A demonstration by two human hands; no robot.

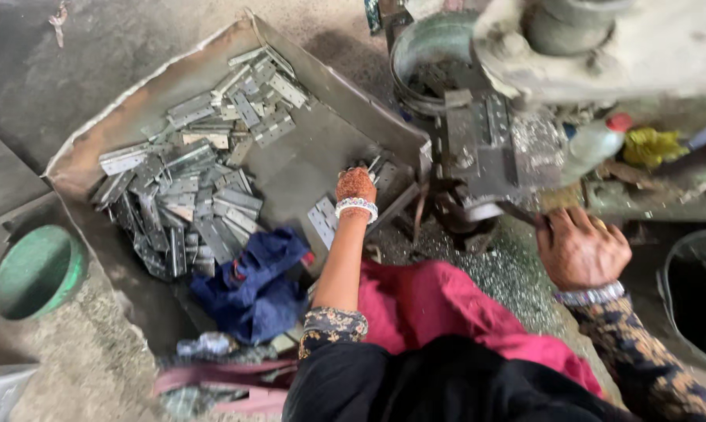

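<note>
The fingers of the left hand (356, 186) curl down into the metal tray (134, 117), onto a few loose hinge plates (322, 221) at its near right corner; whether they have already closed on one I cannot tell, since the back of the hand hides them. A clean pick probably means pinching a single plate by its edges, not scooping several. The right hand (581, 248) rests by the press machine (494, 148), its fingers bent around a dark lever (525, 214), seemingly gripping it. Best to keep that hand quiet until a plate sits square on the machine's bed. The main heap of plates (189, 195) lies further left in the tray, with a blue cloth (251, 285) at its near edge and a green bowl (36, 273) on the floor to the left.
</note>
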